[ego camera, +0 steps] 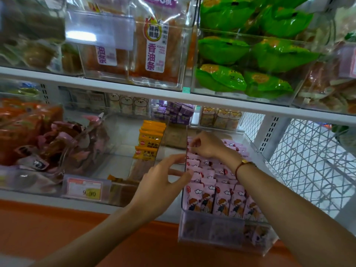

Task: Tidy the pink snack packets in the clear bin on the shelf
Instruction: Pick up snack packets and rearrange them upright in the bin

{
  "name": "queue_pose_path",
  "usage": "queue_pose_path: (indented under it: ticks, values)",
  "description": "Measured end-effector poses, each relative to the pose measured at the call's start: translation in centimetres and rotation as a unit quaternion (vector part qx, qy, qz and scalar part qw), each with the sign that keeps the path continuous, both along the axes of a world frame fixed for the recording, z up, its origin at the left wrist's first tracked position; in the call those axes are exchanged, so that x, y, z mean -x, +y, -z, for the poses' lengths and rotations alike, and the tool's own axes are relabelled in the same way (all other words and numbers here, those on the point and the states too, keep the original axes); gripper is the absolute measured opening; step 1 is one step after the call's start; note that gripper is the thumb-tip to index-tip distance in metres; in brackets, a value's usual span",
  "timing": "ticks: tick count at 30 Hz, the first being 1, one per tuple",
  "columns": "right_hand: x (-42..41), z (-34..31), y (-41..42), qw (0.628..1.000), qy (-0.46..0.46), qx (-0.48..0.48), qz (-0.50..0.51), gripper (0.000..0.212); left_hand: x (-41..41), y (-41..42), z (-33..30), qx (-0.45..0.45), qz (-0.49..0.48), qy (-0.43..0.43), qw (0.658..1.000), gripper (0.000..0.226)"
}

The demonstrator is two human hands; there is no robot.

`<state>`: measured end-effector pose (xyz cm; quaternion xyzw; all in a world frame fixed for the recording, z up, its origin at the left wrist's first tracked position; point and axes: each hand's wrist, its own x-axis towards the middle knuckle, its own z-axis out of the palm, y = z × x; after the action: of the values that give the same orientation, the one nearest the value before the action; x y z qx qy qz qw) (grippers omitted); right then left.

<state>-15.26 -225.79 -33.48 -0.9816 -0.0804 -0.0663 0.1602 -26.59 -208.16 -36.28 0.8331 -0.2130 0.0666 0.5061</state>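
toward the right end of the lower shelf (pixel 134 207), the clear bin (pixel 221 237) sits pulled partly forward, its front wall overhanging the shelf's front edge. its long axis runs front to back, away from the person, and the pink snack packets (pixel 221 201) stand upright inside it in rows that follow that axis, faces toward the front wall.

the right hand (pixel 207 145) is the one already inside: it reaches over the right half of the bin to the far left corner, fingers curled down and pinching the top edges of the rearmost packets there. the left hand (pixel 163 176) sits outside the bin, at its left wall about midway along, fingers loosely spread and part-curled toward the rim; whether the fingertips touch the wall or a packet i cannot tell, and it seems to hold nothing.

so the packets lie ahead of and below both hands, with the untidy stretch apparently along the left wall between them. the right hand is nearer the back rows, the left nearer the middle. i judge the next move turns on pressing packets along the bin's length, back toward front or the reverse, rather than across it.

beside the bin's left wall stand yellow snack packets (pixel 150 140).
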Motion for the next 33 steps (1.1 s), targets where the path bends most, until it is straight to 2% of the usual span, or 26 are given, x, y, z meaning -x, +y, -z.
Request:
queue_pose_path:
  ticks: [3,6,8,10,12,14,17,20,28,33]
  values:
    - [0.8,-0.6,-0.2,0.993,-0.038,-0.109,0.025,0.014,-0.3,0.3,-0.1,0.01,-0.006,0.007,1.0,0.042]
    - [3.2,-2.0,-0.4,0.958,-0.101,-0.262,0.06,0.015,-0.5,0.4,-0.2,0.018,-0.03,0.01,0.999,0.045]
    - [5.7,-2.7,-0.3,0.907,-0.161,-0.381,0.074,0.005,-0.7,0.6,-0.5,0.026,-0.05,0.004,0.998,0.032]
    - [8.6,-3.2,-0.2,0.832,-0.192,-0.511,0.095,0.002,-0.7,0.8,-1.0,0.048,-0.063,-0.009,0.997,0.026]
    - [11.2,-3.5,-0.3,0.76,-0.177,-0.616,0.112,0.005,-0.4,0.9,-1.7,0.083,-0.053,-0.032,0.995,0.027]
    - [13.5,-3.3,-0.4,0.721,-0.127,-0.673,0.107,0.017,0.2,0.7,-2.3,0.089,-0.024,-0.054,0.994,0.039]
    - [15.8,-2.4,-0.4,0.707,-0.054,-0.7,0.082,0.014,1.0,0.0,-2.4,0.016,0.004,-0.091,0.996,0.056]
    - [16.6,-2.1,-0.2,0.692,-0.025,-0.717,0.073,0.014,1.2,-0.2,-2.2,-0.065,-0.02,-0.152,0.986,0.05]
    - [16.8,-2.3,-0.9,0.673,-0.004,-0.739,0.028,0.021,1.3,-0.3,-2.1,-0.047,-0.046,-0.178,0.982,0.051]
    - [16.9,-2.0,-1.0,0.73,-0.005,-0.682,-0.027,0.021,1.4,-0.6,-1.9,-0.042,-0.034,-0.16,0.986,0.054]
